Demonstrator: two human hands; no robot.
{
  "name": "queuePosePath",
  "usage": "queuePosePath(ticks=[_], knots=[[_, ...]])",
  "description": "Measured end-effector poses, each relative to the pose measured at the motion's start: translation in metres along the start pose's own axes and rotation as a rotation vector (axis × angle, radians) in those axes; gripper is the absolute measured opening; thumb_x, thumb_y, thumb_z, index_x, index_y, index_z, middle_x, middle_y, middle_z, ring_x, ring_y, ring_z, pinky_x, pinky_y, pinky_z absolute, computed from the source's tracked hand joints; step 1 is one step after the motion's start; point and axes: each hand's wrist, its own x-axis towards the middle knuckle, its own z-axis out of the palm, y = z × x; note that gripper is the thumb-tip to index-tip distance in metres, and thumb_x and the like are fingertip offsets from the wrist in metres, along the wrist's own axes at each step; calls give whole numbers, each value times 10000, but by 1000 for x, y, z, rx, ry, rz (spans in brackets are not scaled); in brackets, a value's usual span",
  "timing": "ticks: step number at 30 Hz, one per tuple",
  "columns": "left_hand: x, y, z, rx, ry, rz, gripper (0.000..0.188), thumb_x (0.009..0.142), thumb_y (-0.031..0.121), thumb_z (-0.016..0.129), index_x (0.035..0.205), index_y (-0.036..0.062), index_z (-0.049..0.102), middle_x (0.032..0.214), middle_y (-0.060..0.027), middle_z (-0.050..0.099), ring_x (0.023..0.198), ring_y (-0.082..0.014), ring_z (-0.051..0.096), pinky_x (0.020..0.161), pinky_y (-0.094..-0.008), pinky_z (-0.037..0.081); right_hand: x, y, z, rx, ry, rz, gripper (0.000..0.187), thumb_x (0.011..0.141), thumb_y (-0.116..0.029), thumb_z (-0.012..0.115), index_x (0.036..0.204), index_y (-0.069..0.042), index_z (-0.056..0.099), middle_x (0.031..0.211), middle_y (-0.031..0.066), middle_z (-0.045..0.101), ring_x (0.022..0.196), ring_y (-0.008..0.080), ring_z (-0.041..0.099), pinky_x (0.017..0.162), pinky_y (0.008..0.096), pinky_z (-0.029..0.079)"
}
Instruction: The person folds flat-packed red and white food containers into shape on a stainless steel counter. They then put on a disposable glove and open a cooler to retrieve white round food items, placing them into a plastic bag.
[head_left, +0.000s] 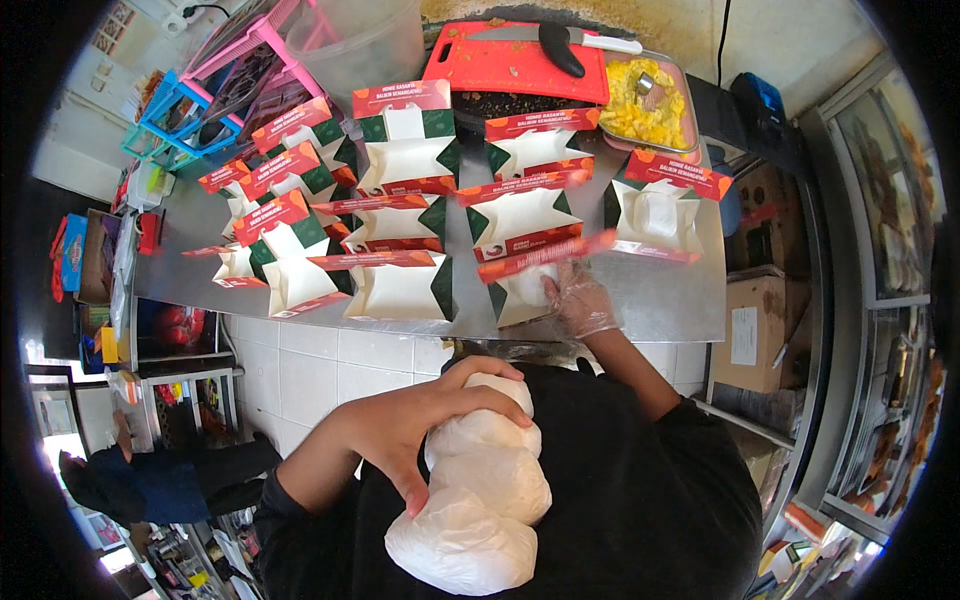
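Against my black top, my left hand [400, 420] is wrapped round a stack of several rounded white-wrapped bundles [485, 480]. The thumb and fingers grip the upper ones. My right hand [586, 304], in a clear plastic glove, reaches into the nearest right open carton [522, 310] at the table's front edge. Its fingers close on a white-wrapped bundle [535, 287] inside, partly hidden by the carton's red flap. Another white bundle [656, 213] sits in the open carton [660, 240] at the far right. Several more red, green and white cartons [398, 290] stand open in rows.
The cartons stand on a metal table [590, 335]. Behind them lie a red cutting board [500, 65] with a knife [605, 42], and a tray of yellow food [650, 140] with a metal scoop. A clear tub [350, 50] and coloured baskets [185, 120] are back left. Another person [180, 485] stands lower left.
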Motion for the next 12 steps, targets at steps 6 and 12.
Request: queuePosePath(ticks=[6, 12], knots=[[-11, -2, 3, 18, 5, 39, 1102, 409, 728, 777, 1290, 142, 472, 1379, -177, 243, 1294, -376, 256, 1057, -450, 215, -29, -17, -37, -240, 96, -153, 303, 897, -233, 500, 1143, -64, 553, 863, 144, 643, 784, 316, 628, 677, 437, 506], [-13, -14, 12, 128, 42, 96, 1106, 465, 728, 757, 1300, 77, 435, 1363, -192, 267, 1306, -374, 231, 1051, -455, 224, -71, -69, -168, 627, -215, -928, 512, 805, -336, 671, 1222, -72, 534, 1038, 97, 606, 867, 266, 605, 770, 393, 477]])
